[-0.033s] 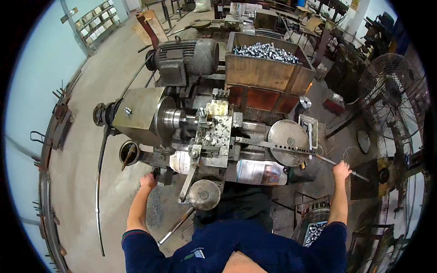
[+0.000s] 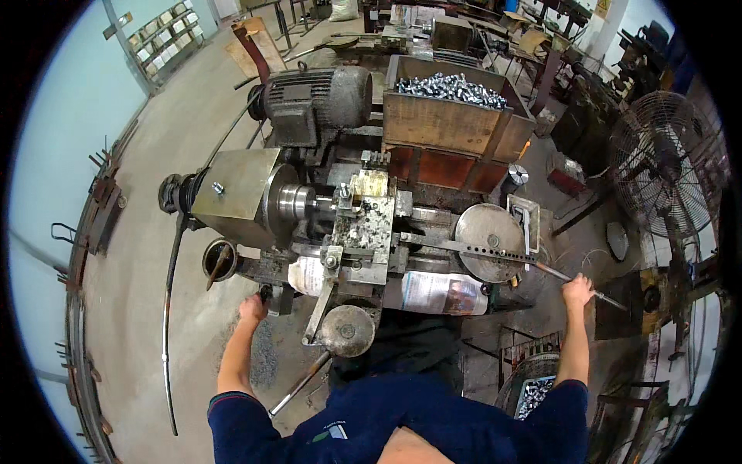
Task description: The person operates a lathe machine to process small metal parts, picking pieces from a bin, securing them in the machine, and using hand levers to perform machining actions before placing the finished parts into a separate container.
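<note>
A small metal-turning lathe stands before me, with its chip-covered tool carriage (image 2: 367, 224) in the middle. My right hand (image 2: 577, 291) is closed round a long metal lever (image 2: 553, 271) that reaches from the carriage across a round plate (image 2: 481, 224). On the left, my left hand (image 2: 252, 308) is closed at a dark knob (image 2: 265, 293) at the front of the lathe; its fingers are partly hidden. The bright steel chuck (image 2: 291, 203) sits beside the box-shaped headstock (image 2: 234, 189). A second round disc (image 2: 347, 331) with a rod handle (image 2: 300, 383) lies nearest my body.
Behind the lathe are a motor (image 2: 318, 104) and a metal bin (image 2: 444, 120) heaped with shiny small parts. A pot with a brush (image 2: 219, 259) hangs at the left. A fan (image 2: 661, 162) stands at the right. A blue crate of parts (image 2: 533, 396) sits low by my right arm.
My right hand is very slightly further left on the lever. Everything else looks the same.
</note>
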Demonstrator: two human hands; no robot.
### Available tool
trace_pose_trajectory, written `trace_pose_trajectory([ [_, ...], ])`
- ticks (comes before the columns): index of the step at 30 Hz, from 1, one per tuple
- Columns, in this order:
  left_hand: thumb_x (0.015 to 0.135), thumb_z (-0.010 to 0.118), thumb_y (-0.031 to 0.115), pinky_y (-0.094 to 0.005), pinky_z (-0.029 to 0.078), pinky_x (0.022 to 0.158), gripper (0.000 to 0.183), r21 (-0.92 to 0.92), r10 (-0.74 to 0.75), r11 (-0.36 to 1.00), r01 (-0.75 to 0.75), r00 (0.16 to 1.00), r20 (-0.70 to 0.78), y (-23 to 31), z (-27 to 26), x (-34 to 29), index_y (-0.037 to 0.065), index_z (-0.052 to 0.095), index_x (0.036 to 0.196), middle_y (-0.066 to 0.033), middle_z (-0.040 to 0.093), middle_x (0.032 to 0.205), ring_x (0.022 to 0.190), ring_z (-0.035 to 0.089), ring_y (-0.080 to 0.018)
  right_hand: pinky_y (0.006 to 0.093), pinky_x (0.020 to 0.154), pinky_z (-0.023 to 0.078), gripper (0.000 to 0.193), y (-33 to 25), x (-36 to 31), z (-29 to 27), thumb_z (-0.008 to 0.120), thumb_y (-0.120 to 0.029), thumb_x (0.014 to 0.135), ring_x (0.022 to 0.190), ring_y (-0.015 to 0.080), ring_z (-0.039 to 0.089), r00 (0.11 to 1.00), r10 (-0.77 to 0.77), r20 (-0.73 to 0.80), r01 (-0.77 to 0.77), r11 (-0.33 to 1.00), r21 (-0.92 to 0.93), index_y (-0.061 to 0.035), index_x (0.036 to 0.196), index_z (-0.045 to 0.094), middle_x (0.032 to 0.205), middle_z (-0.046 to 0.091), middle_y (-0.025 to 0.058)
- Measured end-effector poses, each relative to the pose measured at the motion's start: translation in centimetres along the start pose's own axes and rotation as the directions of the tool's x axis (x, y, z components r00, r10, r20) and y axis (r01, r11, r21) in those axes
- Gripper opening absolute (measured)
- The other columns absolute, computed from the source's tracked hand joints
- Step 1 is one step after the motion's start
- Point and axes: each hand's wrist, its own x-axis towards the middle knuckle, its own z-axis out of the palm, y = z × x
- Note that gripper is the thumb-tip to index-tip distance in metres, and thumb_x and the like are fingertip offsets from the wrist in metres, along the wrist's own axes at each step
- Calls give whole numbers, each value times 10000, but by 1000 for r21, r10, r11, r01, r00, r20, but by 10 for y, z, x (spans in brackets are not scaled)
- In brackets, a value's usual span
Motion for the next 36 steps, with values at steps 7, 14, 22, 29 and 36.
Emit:
trace_pose_trajectory([
  [7, 759, 601, 317, -444, 476, 747, 444, -377, -6, 926, 36, 997, 82, -19, 13, -24, 50, 534, 1108, -233, 616, 917, 872, 604, -350, 434, 975, 340, 563, -79, -55, -62, 609, -121, 513, 1167, 329, 430, 848, -392, -356, 517, 758, 396, -49, 1071, 585, 1185, 518, 169],
  [14, 769, 623, 220, -344, 478, 580, 348, -626, -42, 777, -66, 987, -157, -84, -120, -23, 21, 602, 1054, -152, 625, 714, 579, 602, -206, 452, 964, 343, 456, -272, -160, -234, 643, -182, 514, 1102, 319, 480, 156, -629, -762, 941, -139, 308, -63, 953, 615, 1038, 589, 116],
  [22, 870, 475, 367, -432, 455, 638, 359, -363, -471, 871, 331, 772, -426, -184, -181, -112, 46, 613, 951, -208, 596, 699, 694, 595, -367, 486, 1045, 203, 283, -431, -256, -277, 605, -225, 569, 1042, 279, 507, -69, -958, -280, 997, -73, 3, -78, 794, 695, 944, 611, 142],
  [29, 740, 623, 422, -482, 452, 640, 424, -324, -501, 864, 386, 727, -469, -42, -165, -168, 15, 565, 844, -230, 600, 719, 718, 589, -405, 494, 1044, 206, 240, -449, -253, -266, 585, -213, 624, 929, 267, 576, -40, -983, -180, 999, -36, -28, -101, 809, 691, 854, 655, 99],
  [36, 713, 648, 268, -403, 478, 587, 310, -406, -312, 893, 197, 919, -240, -69, -189, -142, -18, 550, 778, -191, 603, 673, 617, 605, -331, 479, 1065, 166, 272, -408, -233, -285, 574, -280, 556, 926, 268, 573, -6, -897, -443, 998, 21, -56, -75, 695, 688, 749, 645, 103],
])
